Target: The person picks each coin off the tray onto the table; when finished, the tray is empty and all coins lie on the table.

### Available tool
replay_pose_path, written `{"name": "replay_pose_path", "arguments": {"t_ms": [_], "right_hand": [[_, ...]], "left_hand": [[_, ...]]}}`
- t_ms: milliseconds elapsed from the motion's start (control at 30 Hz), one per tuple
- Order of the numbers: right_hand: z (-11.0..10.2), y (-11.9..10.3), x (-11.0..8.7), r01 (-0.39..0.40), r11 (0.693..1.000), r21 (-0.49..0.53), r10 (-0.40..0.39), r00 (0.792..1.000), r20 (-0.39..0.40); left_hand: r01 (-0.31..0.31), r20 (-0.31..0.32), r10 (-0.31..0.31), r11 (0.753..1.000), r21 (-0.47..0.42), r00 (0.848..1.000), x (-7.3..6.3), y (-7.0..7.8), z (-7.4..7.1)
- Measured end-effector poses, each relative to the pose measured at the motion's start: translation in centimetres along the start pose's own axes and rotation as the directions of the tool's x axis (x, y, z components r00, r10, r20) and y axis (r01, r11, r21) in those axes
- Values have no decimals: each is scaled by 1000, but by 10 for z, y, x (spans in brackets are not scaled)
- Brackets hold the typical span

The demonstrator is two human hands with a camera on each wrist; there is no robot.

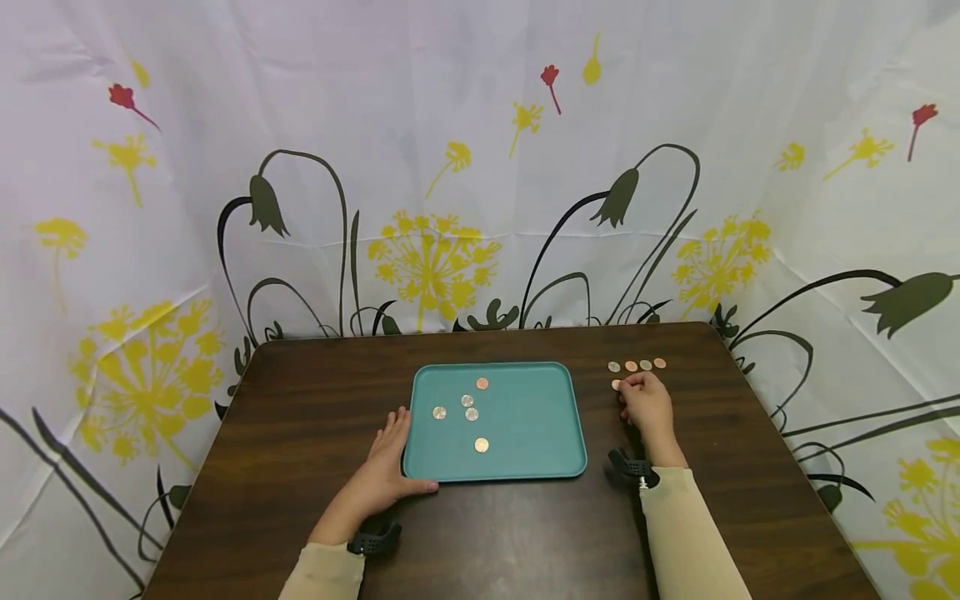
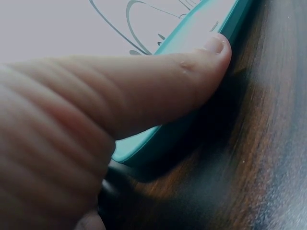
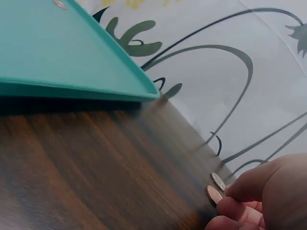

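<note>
A teal tray [image 1: 525, 417] lies on the table with several copper and silver coins inside, among them a copper coin [image 1: 482, 445] near the front. My left hand [image 1: 382, 471] rests at the tray's front left corner, fingers stretched along its left side and thumb [image 2: 177, 81] against the front rim. Right of the tray, my right hand [image 1: 648, 408] pinches a copper coin [image 3: 214, 194] by its edge with the fingertips, low over the tabletop. Just behind it is a row of coins, starting with a silver coin [image 1: 614, 367] and ending with a copper coin [image 1: 660, 363].
The dark wooden table [image 1: 300, 433] ends at the back against a white flower-printed curtain [image 1: 480, 167]. Each wrist wears a dark band, such as the right wristband [image 1: 632, 468]. The tray has a raised rim.
</note>
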State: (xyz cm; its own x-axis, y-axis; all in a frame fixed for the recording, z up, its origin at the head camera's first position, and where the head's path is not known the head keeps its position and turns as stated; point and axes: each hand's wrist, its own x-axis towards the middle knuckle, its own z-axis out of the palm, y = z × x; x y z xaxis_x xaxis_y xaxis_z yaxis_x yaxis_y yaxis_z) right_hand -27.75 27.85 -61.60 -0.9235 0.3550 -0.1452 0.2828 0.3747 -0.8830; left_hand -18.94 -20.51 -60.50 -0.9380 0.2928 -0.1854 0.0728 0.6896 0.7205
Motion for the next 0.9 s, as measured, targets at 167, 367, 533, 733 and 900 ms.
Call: {"name": "replay_pose_path", "arguments": {"t_ms": [167,367,533,733,900], "right_hand": [[1,-6,-10,-40,989,142,43,999,-19],[26,-29,-34,63,985,164,-61,998,-15],[68,-53,-52,152,977,147,-178,966,185],[121,-79,-69,209,972,103,-233,884,405],[156,-88,-77,223,967,124,-255,845,470]], "left_hand": [[3,7,-3,1000,11,1000,1,0,-2],[7,12,-7,1000,-3,1000,1,0,-2],[1,6,-1,1000,-3,1000,3,-1,-2],[-9,-2,9,1000,9,1000,3,-2,-1],[-5,-3,5,1000,1,1000,2,0,-1]]}}
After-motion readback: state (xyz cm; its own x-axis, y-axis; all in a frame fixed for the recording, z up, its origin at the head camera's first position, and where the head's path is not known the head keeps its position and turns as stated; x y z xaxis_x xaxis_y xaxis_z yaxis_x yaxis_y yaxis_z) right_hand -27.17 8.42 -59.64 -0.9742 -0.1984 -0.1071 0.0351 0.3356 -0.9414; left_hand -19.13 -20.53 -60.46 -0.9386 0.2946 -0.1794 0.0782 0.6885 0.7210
